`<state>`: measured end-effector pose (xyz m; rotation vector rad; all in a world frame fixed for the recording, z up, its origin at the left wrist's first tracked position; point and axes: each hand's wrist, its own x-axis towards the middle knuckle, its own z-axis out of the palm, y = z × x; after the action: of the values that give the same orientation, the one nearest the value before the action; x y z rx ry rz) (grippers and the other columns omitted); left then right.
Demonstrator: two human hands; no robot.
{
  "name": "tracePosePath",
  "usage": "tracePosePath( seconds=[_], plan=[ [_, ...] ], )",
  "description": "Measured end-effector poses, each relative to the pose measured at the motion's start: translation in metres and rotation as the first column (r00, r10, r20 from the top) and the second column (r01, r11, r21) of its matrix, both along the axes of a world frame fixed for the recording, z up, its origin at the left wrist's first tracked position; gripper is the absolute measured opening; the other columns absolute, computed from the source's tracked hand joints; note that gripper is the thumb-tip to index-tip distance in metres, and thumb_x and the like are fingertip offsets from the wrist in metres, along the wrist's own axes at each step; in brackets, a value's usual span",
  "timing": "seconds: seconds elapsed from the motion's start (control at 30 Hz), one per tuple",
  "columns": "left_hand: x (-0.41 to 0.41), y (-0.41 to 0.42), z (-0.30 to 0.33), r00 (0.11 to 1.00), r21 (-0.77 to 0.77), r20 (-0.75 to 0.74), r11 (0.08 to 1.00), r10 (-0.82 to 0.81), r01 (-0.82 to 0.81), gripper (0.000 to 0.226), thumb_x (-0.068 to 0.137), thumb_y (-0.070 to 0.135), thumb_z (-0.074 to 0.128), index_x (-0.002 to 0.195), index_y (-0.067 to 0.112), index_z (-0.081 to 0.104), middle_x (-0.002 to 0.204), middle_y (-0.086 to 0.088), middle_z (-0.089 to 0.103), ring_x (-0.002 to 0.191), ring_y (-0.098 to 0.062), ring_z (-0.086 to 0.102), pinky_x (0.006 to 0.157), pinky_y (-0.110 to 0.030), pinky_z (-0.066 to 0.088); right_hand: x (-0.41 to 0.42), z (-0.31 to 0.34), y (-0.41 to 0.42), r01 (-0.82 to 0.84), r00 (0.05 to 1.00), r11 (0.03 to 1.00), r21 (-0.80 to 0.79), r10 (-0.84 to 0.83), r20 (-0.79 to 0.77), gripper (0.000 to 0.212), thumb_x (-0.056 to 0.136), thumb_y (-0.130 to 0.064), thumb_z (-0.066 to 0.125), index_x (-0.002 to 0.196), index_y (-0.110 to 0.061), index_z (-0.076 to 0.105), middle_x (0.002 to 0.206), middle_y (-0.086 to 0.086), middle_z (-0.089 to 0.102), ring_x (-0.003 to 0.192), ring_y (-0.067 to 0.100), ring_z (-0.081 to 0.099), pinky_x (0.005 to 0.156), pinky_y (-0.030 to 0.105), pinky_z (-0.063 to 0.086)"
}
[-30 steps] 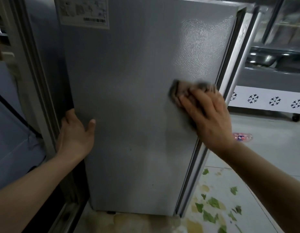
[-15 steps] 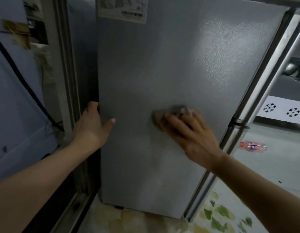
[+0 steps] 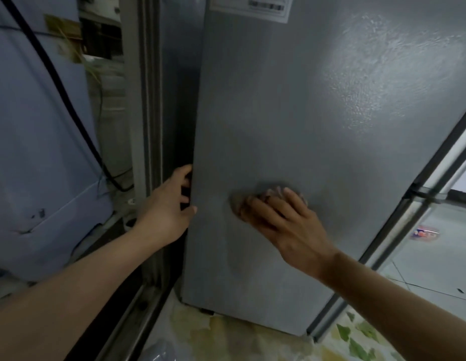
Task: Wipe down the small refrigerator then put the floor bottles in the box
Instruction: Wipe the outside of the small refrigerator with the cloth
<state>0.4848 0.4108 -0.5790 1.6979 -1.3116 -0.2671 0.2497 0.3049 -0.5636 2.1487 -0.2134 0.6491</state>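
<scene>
The small grey refrigerator (image 3: 291,121) fills the middle of the view, its textured side panel facing me. My right hand (image 3: 284,220) presses a dark cloth (image 3: 238,201) flat against the panel's lower middle, fingers spread over it. My left hand (image 3: 169,209) grips the panel's left rear edge, fingers curled behind it and thumb on the front. A plastic bottle (image 3: 424,232) with a red and blue label lies on the tiled floor at the far right.
A metal door frame (image 3: 145,126) stands close on the left, with a black cable (image 3: 57,74) running down a pale blue surface behind it. A leaf-patterned floor mat (image 3: 252,342) lies under the refrigerator. A white label (image 3: 250,6) is stuck at the panel's top.
My right hand has slid the cloth leftward and down across the panel. My view has shifted left, and my left hand's fingers now curl further behind the edge.
</scene>
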Motion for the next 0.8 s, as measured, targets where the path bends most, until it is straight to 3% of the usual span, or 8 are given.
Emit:
tracePosePath(
  seconds=[0.17, 0.23, 0.37, 0.43, 0.5, 0.67, 0.73, 0.8],
  plan=[
    [0.012, -0.001, -0.004, 0.993, 0.051, -0.093, 0.996, -0.074, 0.079, 0.086, 0.083, 0.009, 0.067, 0.130, 0.060, 0.018, 0.106, 0.022, 0.049, 0.097, -0.001, 0.055, 0.091, -0.037, 0.052, 0.044, 0.052, -0.007, 0.004, 0.896, 1.000, 0.027, -0.015, 0.444, 0.044, 0.090, -0.012, 0.050, 0.133, -0.020, 0.056, 0.137, 0.004, 0.039, 0.116, 0.031, 0.037, 0.113, 0.048, 0.016],
    [0.015, 0.000, -0.006, 0.990, 0.059, -0.111, 0.994, -0.085, 0.092, 0.083, 0.083, 0.009, 0.067, 0.136, 0.054, 0.021, 0.108, 0.019, 0.050, 0.099, 0.000, 0.055, 0.092, -0.035, 0.051, 0.052, 0.034, -0.004, -0.025, 0.914, 1.000, 0.014, 0.017, 0.405, 0.043, 0.090, -0.012, 0.051, 0.133, -0.017, 0.057, 0.138, 0.003, 0.043, 0.115, 0.031, 0.038, 0.110, 0.050, 0.021],
    [0.016, 0.006, -0.012, 0.978, 0.070, -0.149, 0.985, -0.144, 0.156, 0.076, 0.085, 0.006, 0.063, 0.133, 0.053, 0.026, 0.112, 0.015, 0.052, 0.101, 0.001, 0.054, 0.091, -0.027, 0.049, 0.050, -0.018, 0.006, -0.017, 1.000, 0.998, -0.068, 0.015, -0.027, 0.041, 0.090, -0.011, 0.045, 0.128, -0.015, 0.060, 0.132, 0.006, 0.058, 0.116, 0.031, 0.040, 0.107, 0.049, 0.026],
    [0.016, 0.010, -0.013, 0.966, 0.061, -0.194, 0.980, -0.173, 0.187, 0.073, 0.086, 0.003, 0.061, 0.129, 0.052, 0.029, 0.117, 0.011, 0.052, 0.103, -0.001, 0.054, 0.091, -0.027, 0.049, 0.050, -0.018, 0.010, 0.011, 0.991, 0.995, -0.095, -0.024, -0.128, 0.043, 0.089, -0.013, 0.042, 0.128, -0.017, 0.060, 0.132, 0.004, 0.059, 0.118, 0.029, 0.039, 0.108, 0.049, 0.024],
    [0.017, 0.015, -0.014, 0.958, 0.065, -0.207, 0.974, -0.198, 0.216, 0.072, 0.086, 0.001, 0.061, 0.132, 0.047, 0.030, 0.118, 0.012, 0.051, 0.105, -0.002, 0.054, 0.093, -0.028, 0.048, 0.053, -0.001, 0.009, 0.007, 0.996, 0.992, -0.123, -0.019, -0.093, 0.045, 0.088, -0.011, 0.040, 0.127, -0.018, 0.061, 0.131, 0.006, 0.059, 0.117, 0.029, 0.040, 0.108, 0.049, 0.022],
    [0.025, 0.018, -0.016, 0.962, 0.055, -0.212, 0.981, -0.173, 0.188, 0.071, 0.085, 0.003, 0.062, 0.140, 0.035, 0.030, 0.111, 0.013, 0.053, 0.101, 0.000, 0.053, 0.085, -0.017, 0.046, 0.075, 0.058, -0.005, 0.033, 0.937, 0.997, -0.068, -0.007, 0.350, 0.046, 0.091, -0.015, 0.050, 0.137, -0.023, 0.051, 0.138, 0.005, 0.046, 0.116, 0.030, 0.039, 0.113, 0.051, 0.015],
    [0.028, 0.019, -0.017, 0.974, 0.057, -0.181, 0.988, -0.134, 0.146, 0.069, 0.086, 0.005, 0.062, 0.139, 0.034, 0.031, 0.110, 0.013, 0.053, 0.100, -0.001, 0.053, 0.078, -0.010, 0.041, 0.079, 0.041, -0.002, 0.023, 0.937, 0.998, -0.066, 0.001, 0.348, 0.047, 0.091, -0.016, 0.051, 0.137, -0.023, 0.051, 0.139, 0.005, 0.047, 0.116, 0.031, 0.040, 0.109, 0.051, 0.021],
    [0.032, 0.020, -0.020, 0.985, 0.062, -0.148, 0.993, -0.094, 0.104, 0.067, 0.085, 0.006, 0.063, 0.139, 0.033, 0.032, 0.112, 0.011, 0.053, 0.100, -0.004, 0.053, 0.079, -0.012, 0.040, 0.077, 0.013, 0.003, 0.027, 0.981, 0.997, -0.079, -0.011, 0.191, 0.051, 0.087, -0.015, 0.054, 0.138, -0.021, 0.051, 0.140, 0.005, 0.047, 0.115, 0.031, 0.039, 0.106, 0.051, 0.024]
  ],
)
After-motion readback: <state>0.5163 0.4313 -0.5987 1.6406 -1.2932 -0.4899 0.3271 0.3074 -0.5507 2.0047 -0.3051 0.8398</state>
